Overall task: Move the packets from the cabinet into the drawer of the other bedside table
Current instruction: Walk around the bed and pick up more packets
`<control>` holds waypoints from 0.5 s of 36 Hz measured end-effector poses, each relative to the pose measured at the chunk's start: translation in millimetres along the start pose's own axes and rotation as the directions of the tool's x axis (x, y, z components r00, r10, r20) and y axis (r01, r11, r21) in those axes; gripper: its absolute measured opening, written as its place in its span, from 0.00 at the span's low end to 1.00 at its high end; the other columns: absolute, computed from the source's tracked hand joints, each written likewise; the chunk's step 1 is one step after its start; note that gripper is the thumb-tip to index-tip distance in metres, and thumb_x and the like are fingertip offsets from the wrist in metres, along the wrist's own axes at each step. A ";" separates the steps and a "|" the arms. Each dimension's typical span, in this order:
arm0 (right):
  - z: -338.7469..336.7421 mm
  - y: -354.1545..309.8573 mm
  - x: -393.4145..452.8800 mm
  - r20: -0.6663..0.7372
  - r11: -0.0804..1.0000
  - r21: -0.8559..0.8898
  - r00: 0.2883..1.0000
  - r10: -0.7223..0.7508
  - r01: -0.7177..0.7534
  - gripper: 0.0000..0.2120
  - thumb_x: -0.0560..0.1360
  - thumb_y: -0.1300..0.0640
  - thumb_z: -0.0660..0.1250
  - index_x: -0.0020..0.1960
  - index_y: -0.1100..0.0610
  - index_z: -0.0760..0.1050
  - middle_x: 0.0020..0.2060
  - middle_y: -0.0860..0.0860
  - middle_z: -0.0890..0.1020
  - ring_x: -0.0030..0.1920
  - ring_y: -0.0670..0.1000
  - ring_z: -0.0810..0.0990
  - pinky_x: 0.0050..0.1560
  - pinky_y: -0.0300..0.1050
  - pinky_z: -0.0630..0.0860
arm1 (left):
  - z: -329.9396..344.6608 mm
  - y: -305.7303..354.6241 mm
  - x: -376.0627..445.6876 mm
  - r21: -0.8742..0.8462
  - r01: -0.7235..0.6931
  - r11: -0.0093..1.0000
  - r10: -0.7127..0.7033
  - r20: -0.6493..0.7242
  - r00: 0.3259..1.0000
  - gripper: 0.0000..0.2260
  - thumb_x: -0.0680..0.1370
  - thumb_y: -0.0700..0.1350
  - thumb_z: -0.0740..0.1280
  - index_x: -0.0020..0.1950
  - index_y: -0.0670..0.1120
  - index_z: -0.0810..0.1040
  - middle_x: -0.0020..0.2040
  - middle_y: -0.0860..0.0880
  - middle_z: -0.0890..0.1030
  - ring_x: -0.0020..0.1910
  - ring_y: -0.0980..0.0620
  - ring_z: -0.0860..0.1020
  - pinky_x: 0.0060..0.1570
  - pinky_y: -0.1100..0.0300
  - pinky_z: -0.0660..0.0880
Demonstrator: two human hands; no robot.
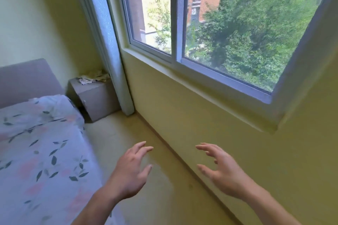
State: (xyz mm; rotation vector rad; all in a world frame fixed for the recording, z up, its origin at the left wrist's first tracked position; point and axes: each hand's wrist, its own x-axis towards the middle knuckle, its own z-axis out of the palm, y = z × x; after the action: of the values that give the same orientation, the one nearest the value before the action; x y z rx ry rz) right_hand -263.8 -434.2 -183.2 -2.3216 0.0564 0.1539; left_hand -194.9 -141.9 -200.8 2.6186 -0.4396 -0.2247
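A grey bedside table (97,98) stands in the far corner between the bed and the window wall. Several pale packets (93,78) lie in a loose pile on its top. Its front is closed as far as I can see. My left hand (130,170) hovers over the floor in the aisle, fingers spread and relaxed, holding nothing. My right hand (219,168) hovers beside it near the wall, fingers also spread and empty. Both hands are well short of the bedside table.
The bed (40,151) with a floral cover fills the left side, its grey headboard (27,80) against the wall. A narrow strip of floor (117,142) runs between bed and window wall. A curtain (111,51) hangs by the window (210,29).
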 end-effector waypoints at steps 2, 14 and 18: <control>-4.0 -1.2 34.1 0.046 0.999 -0.014 0.998 -0.032 0.033 0.24 0.78 0.46 0.71 0.71 0.36 0.69 0.69 0.30 0.68 0.66 0.35 0.71 0.71 0.38 0.68 | -6.4 -6.2 10.3 0.005 0.059 0.998 -0.059 -0.032 0.998 0.22 0.80 0.53 0.65 0.74 0.59 0.67 0.77 0.59 0.61 0.75 0.56 0.62 0.76 0.58 0.59; 49.1 -99.2 248.1 0.321 0.926 0.025 0.874 -0.365 0.378 0.24 0.76 0.46 0.72 0.71 0.38 0.70 0.70 0.32 0.69 0.70 0.35 0.69 0.75 0.42 0.67 | -70.3 -117.2 46.2 -0.106 0.439 0.892 -0.452 -0.202 0.869 0.21 0.81 0.52 0.64 0.75 0.59 0.66 0.78 0.60 0.59 0.77 0.56 0.59 0.76 0.56 0.59; 70.9 -137.9 324.2 0.363 0.892 0.031 0.826 -0.431 0.452 0.25 0.76 0.48 0.72 0.71 0.39 0.71 0.70 0.33 0.69 0.68 0.36 0.71 0.72 0.39 0.68 | -96.4 -171.8 85.0 -0.144 0.483 0.864 -0.504 -0.269 0.821 0.21 0.81 0.51 0.64 0.74 0.60 0.67 0.78 0.60 0.60 0.77 0.56 0.60 0.75 0.56 0.60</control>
State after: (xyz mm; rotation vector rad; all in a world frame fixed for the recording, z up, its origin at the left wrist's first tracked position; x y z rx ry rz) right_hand 63.3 -285.6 -173.5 -2.2571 -0.6790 0.3467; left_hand -47.1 13.5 -205.3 2.5878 0.3585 -0.0033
